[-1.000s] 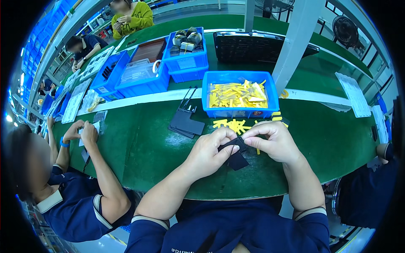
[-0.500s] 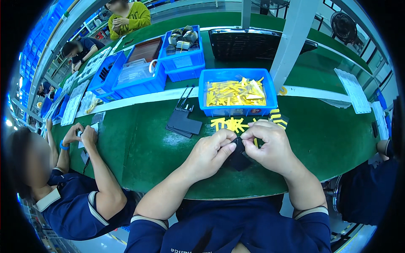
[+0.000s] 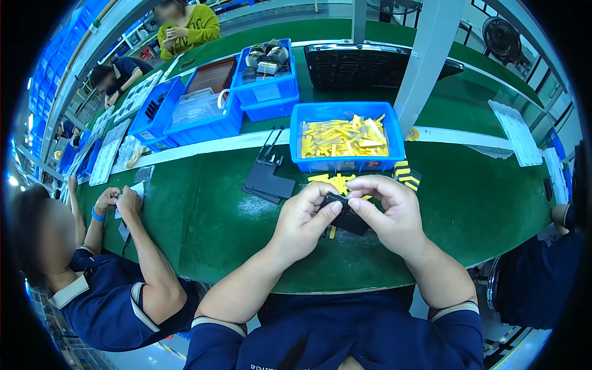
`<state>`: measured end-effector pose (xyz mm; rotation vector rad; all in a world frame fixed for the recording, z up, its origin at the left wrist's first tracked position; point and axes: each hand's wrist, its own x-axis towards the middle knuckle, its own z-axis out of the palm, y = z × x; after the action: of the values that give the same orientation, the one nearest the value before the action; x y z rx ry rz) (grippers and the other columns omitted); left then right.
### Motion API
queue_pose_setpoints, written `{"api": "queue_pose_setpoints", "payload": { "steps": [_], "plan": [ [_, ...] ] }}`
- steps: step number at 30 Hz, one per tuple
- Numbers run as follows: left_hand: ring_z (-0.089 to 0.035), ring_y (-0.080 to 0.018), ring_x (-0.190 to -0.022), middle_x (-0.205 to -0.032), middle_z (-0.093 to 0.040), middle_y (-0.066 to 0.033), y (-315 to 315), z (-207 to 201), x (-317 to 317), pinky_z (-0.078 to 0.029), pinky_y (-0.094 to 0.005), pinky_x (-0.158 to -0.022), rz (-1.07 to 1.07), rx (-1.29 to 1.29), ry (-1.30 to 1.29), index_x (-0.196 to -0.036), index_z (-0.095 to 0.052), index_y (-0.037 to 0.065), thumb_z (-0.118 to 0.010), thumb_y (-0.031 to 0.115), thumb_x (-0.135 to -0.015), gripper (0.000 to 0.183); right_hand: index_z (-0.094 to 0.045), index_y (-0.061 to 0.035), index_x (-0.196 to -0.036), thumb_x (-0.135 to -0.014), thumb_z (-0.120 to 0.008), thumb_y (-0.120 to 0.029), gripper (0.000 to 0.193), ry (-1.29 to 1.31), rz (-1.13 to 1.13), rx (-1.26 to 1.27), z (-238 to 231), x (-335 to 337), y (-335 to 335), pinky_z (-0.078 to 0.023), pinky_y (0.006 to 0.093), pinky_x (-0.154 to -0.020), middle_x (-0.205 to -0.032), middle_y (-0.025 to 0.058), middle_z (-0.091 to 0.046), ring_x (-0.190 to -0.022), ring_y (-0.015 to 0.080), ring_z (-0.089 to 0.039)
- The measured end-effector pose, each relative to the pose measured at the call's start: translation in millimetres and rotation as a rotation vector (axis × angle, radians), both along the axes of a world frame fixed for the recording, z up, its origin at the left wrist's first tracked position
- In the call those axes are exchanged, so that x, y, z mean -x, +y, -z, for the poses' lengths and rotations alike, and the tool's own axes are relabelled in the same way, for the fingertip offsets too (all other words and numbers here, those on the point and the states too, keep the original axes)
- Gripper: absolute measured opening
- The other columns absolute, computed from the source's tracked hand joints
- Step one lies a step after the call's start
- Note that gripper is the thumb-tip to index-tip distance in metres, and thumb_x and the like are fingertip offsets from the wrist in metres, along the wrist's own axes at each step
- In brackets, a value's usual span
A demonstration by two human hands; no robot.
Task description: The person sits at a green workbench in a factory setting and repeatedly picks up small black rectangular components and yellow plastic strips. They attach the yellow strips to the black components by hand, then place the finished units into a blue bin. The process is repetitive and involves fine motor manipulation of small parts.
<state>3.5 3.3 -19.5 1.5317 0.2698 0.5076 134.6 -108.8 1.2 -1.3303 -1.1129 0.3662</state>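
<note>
Between my two hands is a flat black piece (image 3: pixel 351 222), raised just above the green table and tilted. My left hand (image 3: pixel 300 217) pinches its upper left edge between thumb and fingers. My right hand (image 3: pixel 393 213) has thumb and index finger closed at the upper right edge; the fingertips partly hide that spot. Behind the hands lies a small pile of yellow strips (image 3: pixel 336 180), and one more yellow strip (image 3: pixel 332 232) shows by the black piece's lower left side. Dark grey flat plates with thin black rods (image 3: pixel 269 180) are stacked left of my hands.
Beyond the pile stands a blue bin (image 3: pixel 345 164) full of yellow strips. A black-and-yellow striped piece (image 3: pixel 407 175) lies at its right corner. More blue bins (image 3: pixel 206 126) stand back left. A grey post (image 3: pixel 428 68) rises behind. A co-worker's hands (image 3: pixel 118 200) work at left.
The black piece has turned and tipped, showing more of its face and a thick top edge. My right fingers have shifted along it. A yellow strip now shows below my left hand.
</note>
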Motion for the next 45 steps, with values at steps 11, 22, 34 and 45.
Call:
{"api": "queue_pose_setpoints", "payload": {
  "steps": [11, 22, 34, 45],
  "plan": [
    [-0.048, -0.0038, -0.082, -0.09, -0.054, 0.0, -5, -2, -1, -0.04, -0.0189, -0.073, -0.071, -0.006, -0.108, -0.099, -0.052, 0.002, -0.055, 0.005, -0.09, 0.01, -0.065, -0.0003, -0.076, -0.072, -0.072, -0.003, 0.009, -0.01, -0.032, -0.025, 9, -1, 0, -0.046, 0.0272, -0.063, -0.072, 0.0074, -0.063, -0.068, 0.0165, -0.06],
    [-0.05, -0.0061, -0.081, -0.089, -0.056, -0.0017, 0, -6, 7, -0.041, -0.0216, -0.073, 0.016, -0.106, -0.021, -0.095, -0.055, 0.001, -0.058, 0.004, -0.087, 0.009, -0.065, -0.0019, -0.073, -0.068, -0.076, -0.004, 0.012, -0.177, -0.047, -0.061, 3, -3, -4, -0.048, 0.0292, -0.064, -0.073, 0.0087, -0.065, -0.067, 0.0189, -0.062],
    [-0.048, -0.0047, -0.081, -0.091, -0.055, 0.0001, 0, -9, 10, -0.04, -0.0206, -0.072, 0.143, 0.039, 0.036, -0.096, -0.055, 0.002, -0.058, 0.006, -0.087, 0.01, -0.066, -0.004, -0.072, -0.067, -0.078, -0.006, 0.013, -0.052, -0.219, -0.054, 10, -11, -2, -0.048, 0.0316, -0.076, -0.072, 0.0056, -0.065, -0.072, 0.0171, -0.062],
    [-0.065, -0.0232, -0.09, -0.103, -0.061, -0.0187, -11, -7, 1, -0.049, -0.0302, -0.073, -0.175, -0.638, 0.067, -0.118, -0.042, 0.0, -0.061, 0.006, -0.085, 0.039, -0.066, -0.0001, -0.086, -0.075, -0.068, -0.003, 0.012, -0.007, -0.132, 0.079, 5, -9, 1, -0.047, 0.0279, -0.073, -0.081, 0.0083, -0.063, -0.078, 0.016, -0.06]
  ]
}}
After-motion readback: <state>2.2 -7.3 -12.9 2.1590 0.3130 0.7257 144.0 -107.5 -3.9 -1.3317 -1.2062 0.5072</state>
